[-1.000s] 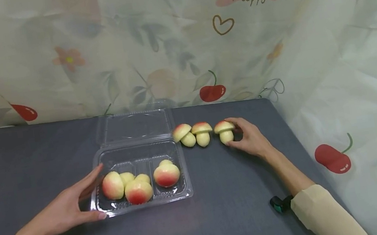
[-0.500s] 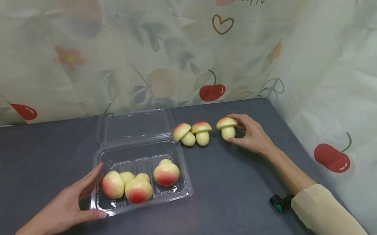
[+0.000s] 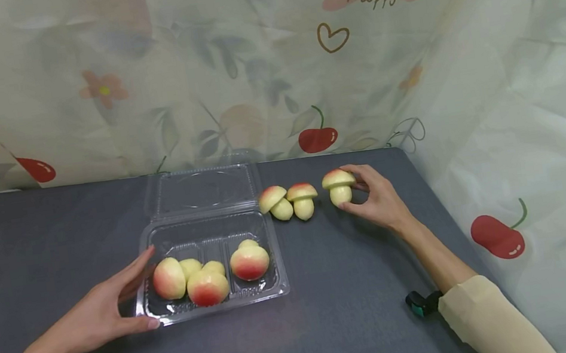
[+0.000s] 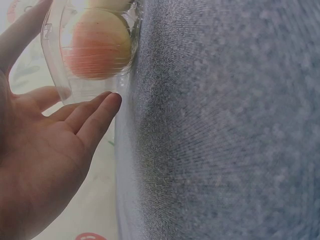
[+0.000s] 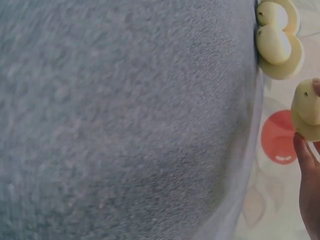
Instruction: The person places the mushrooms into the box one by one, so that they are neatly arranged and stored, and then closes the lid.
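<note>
My right hand (image 3: 378, 196) pinches a mushroom-shaped piece (image 3: 340, 192) with a red-topped cream cap and pale stem. In the right wrist view, this mushroom (image 5: 306, 107) is raised off the table. Two similar mushrooms (image 3: 274, 202) (image 3: 303, 198) lie side by side to its left. My left hand (image 3: 101, 313) rests against the left end of the clear plastic box (image 3: 203, 230), thumb at its front corner. The left wrist view shows fairly straight fingers (image 4: 95, 117) touching the box wall. Inside the box lie three mushrooms (image 3: 169, 278) (image 3: 208, 285) (image 3: 249, 261), red caps facing the front.
The box's hinged lid (image 3: 203, 189) lies folded back behind it. A dark grey cloth (image 3: 306, 342) covers the table. Printed curtains (image 3: 223, 58) hang along the back and right sides. A black strap device (image 3: 421, 303) is on the right wrist.
My right hand has drawn its mushroom slightly right and away from the other two, then lifted it. The left hand and the box have stayed in place.
</note>
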